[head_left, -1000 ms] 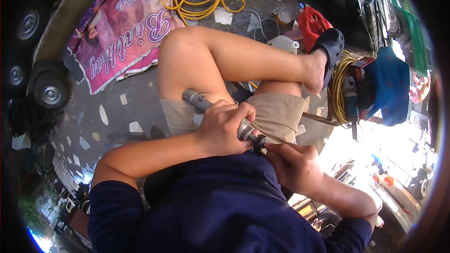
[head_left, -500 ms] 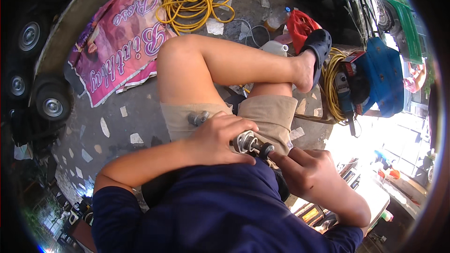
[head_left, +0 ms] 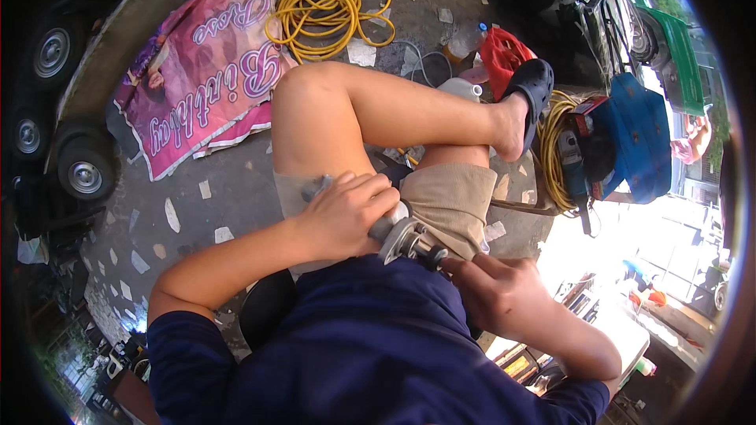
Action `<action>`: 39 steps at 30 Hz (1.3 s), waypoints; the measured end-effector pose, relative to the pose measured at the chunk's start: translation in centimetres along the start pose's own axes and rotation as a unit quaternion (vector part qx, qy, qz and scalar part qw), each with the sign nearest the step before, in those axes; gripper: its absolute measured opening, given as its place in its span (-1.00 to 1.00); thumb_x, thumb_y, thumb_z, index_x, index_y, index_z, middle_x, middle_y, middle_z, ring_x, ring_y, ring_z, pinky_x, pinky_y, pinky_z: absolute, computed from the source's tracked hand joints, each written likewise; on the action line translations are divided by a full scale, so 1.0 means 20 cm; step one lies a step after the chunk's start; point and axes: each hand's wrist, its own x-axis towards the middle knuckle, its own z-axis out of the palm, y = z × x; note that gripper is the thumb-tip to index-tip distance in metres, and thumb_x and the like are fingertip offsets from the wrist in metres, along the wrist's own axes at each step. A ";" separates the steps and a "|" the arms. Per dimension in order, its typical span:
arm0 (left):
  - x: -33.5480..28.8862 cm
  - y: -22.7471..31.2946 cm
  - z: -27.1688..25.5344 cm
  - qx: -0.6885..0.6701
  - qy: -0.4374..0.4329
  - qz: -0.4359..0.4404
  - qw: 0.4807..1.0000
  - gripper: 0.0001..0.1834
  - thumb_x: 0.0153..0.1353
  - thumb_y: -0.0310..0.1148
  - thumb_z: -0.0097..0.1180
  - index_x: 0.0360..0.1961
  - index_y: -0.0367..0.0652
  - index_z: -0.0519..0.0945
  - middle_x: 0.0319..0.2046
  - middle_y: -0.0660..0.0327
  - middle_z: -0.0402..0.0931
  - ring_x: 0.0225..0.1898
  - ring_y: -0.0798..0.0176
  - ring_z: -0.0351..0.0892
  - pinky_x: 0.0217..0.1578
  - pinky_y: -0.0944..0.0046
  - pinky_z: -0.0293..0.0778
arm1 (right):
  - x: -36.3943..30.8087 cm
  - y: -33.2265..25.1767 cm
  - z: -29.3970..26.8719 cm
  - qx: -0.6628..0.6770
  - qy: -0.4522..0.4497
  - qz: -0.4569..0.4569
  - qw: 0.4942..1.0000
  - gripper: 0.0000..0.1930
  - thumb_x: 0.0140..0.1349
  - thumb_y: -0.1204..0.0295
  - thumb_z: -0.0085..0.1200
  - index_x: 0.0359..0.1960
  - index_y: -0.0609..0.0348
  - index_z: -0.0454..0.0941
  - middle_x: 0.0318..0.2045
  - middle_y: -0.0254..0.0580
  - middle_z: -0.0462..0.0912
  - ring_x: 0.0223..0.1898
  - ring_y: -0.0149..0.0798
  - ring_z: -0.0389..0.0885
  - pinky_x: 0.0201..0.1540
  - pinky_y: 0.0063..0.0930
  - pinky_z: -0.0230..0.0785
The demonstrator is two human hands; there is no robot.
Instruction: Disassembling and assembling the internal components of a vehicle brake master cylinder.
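Note:
Over my lap I hold a grey flanged metal cylinder [head_left: 405, 238] that looks like a brake master cylinder. My left hand [head_left: 346, 216] wraps round its body from above, and a grey fitting [head_left: 317, 186] sticks out beyond the hand on the far left side. The flange and a short rod with a dark round end piece [head_left: 435, 256] point toward my right hand [head_left: 500, 291]. My right fingers are curled, and their tips are at that end piece. My palm and the hand's own back hide the rest of the grip.
A coiled yellow hose [head_left: 323, 20] and a pink printed banner [head_left: 209, 71] lie on the floor ahead. To the right are a white jug [head_left: 461, 89], a red bag [head_left: 502, 59] and a blue container [head_left: 634, 138] beside coiled yellow cable [head_left: 555, 161]. Wheels [head_left: 84, 177] line the left.
My left hand has slid left and away from me along the cylinder, baring more of its body by the flange. The end piece and my right fingertips have shifted slightly left.

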 end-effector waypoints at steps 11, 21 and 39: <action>-0.07 -0.15 0.00 0.014 -0.079 -0.043 0.996 -0.35 -0.11 -0.15 0.49 0.08 -0.06 0.66 -0.04 0.18 0.72 0.00 0.09 0.69 0.14 0.07 0.43 | -0.04 -0.01 0.18 0.155 0.073 0.050 0.984 -0.77 0.19 0.61 0.26 -0.10 0.25 0.69 -0.55 -0.13 0.65 -0.60 -0.13 0.66 -0.58 -0.30 0.46; -0.13 -0.14 0.09 0.081 0.004 0.017 0.997 -0.37 -0.07 -0.10 0.49 0.08 -0.06 0.68 -0.07 0.19 0.74 -0.09 0.14 0.74 0.02 0.13 0.54 | -0.11 -0.04 0.27 0.317 0.049 0.233 0.918 -0.77 0.30 0.51 0.24 -0.02 0.22 0.70 -0.46 -0.02 0.76 -0.56 -0.18 0.73 -0.46 -0.36 0.56; -0.08 -0.08 0.03 0.069 0.007 -0.026 0.997 -0.39 -0.12 -0.20 0.46 0.04 -0.10 0.70 0.03 0.16 0.70 0.01 0.11 0.74 0.08 0.07 0.59 | -0.04 -0.05 0.31 0.106 0.094 0.022 0.990 -0.73 0.19 0.59 0.26 -0.06 0.32 0.63 -0.56 -0.22 0.58 -0.66 -0.25 0.60 -0.64 -0.34 0.41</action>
